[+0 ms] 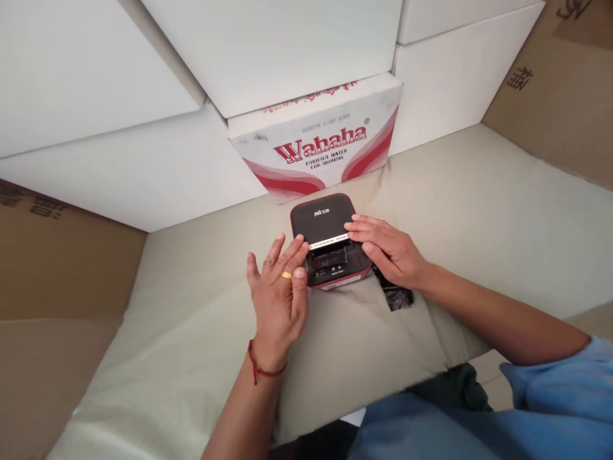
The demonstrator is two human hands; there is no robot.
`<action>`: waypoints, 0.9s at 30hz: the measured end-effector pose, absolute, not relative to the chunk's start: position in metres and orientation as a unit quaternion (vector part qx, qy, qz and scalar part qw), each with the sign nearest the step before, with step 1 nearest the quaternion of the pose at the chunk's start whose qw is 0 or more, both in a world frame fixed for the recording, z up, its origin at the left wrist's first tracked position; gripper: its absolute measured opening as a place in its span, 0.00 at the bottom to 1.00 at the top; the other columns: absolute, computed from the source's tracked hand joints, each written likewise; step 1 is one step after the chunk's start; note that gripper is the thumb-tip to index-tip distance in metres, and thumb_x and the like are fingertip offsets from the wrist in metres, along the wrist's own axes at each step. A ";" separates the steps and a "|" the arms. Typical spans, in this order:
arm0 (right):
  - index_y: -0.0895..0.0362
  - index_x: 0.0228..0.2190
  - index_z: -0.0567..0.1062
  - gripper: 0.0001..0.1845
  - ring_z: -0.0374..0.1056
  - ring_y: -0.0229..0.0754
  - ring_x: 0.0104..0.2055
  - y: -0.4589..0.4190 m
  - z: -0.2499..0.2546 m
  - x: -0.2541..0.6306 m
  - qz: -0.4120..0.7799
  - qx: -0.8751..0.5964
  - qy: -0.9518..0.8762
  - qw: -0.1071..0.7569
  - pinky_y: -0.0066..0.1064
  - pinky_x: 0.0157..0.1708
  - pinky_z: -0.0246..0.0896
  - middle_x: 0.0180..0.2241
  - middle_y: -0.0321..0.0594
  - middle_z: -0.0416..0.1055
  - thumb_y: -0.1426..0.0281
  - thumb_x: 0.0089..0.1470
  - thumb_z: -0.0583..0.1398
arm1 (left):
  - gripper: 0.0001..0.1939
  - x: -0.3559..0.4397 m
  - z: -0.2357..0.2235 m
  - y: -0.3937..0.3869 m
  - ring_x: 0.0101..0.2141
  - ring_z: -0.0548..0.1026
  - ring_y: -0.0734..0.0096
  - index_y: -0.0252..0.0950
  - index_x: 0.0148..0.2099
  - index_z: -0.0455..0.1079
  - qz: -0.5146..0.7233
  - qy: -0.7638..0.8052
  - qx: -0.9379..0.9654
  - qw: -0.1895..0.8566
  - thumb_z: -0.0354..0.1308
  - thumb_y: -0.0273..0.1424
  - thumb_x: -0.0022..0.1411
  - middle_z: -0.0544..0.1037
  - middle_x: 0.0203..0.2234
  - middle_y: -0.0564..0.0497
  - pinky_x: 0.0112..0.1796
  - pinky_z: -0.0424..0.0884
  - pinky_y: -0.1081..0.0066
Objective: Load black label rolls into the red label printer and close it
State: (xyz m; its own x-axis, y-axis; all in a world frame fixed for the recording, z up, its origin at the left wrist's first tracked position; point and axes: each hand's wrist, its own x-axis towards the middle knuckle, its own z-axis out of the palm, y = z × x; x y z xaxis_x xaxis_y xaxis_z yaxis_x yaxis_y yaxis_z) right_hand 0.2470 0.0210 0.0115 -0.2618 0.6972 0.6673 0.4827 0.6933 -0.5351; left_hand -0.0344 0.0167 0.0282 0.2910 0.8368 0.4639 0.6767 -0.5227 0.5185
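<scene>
A black, rounded case point(318, 220) with a red edge lies on the cloth-covered table. A white strip printed with small characters crosses its middle, and a recess at the front shows a dark, shiny piece point(328, 259) inside. My left hand point(280, 287) is at the case's left side, fingers spread, with the index fingertip and thumb at its edge. Along the right side, my right hand point(390, 252) rests with fingers stretched out, fingertips touching the top by the strip. Shiny black plastic film point(398, 298) lies partly under the right hand.
A white and red water carton point(318, 147) stands just behind the case. White boxes point(306, 45) are stacked behind and above it. Brown cardboard panels point(62, 275) border the left side and the right. The beige tablecloth point(191, 332) has creases near the front edge.
</scene>
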 end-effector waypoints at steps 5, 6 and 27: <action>0.53 0.67 0.77 0.24 0.72 0.51 0.75 0.011 0.012 0.240 0.057 -0.336 -0.831 0.438 0.55 0.80 0.55 0.68 0.50 0.80 0.61 0.79 0.57 | 0.16 -0.031 0.025 0.023 0.71 0.78 0.54 0.48 0.61 0.84 0.420 0.475 0.755 0.170 0.57 0.38 0.82 0.85 0.65 0.47 0.78 0.54 0.38; 0.54 0.67 0.78 0.24 0.72 0.50 0.74 0.010 0.011 0.239 0.049 -0.312 -0.843 0.436 0.55 0.82 0.52 0.67 0.50 0.81 0.60 0.78 0.57 | 0.14 -0.030 0.024 0.024 0.70 0.79 0.54 0.48 0.60 0.84 0.435 0.469 0.744 0.192 0.59 0.38 0.80 0.86 0.64 0.47 0.77 0.59 0.39; 0.49 0.65 0.81 0.23 0.79 0.52 0.55 0.000 0.008 0.236 -0.009 -0.306 -0.830 0.467 0.52 0.60 0.74 0.59 0.41 0.87 0.63 0.73 0.62 | 0.40 -0.033 0.007 0.034 0.68 0.78 0.59 0.56 0.75 0.62 0.468 0.459 0.452 0.605 0.69 0.34 0.64 0.73 0.73 0.46 0.58 0.82 0.63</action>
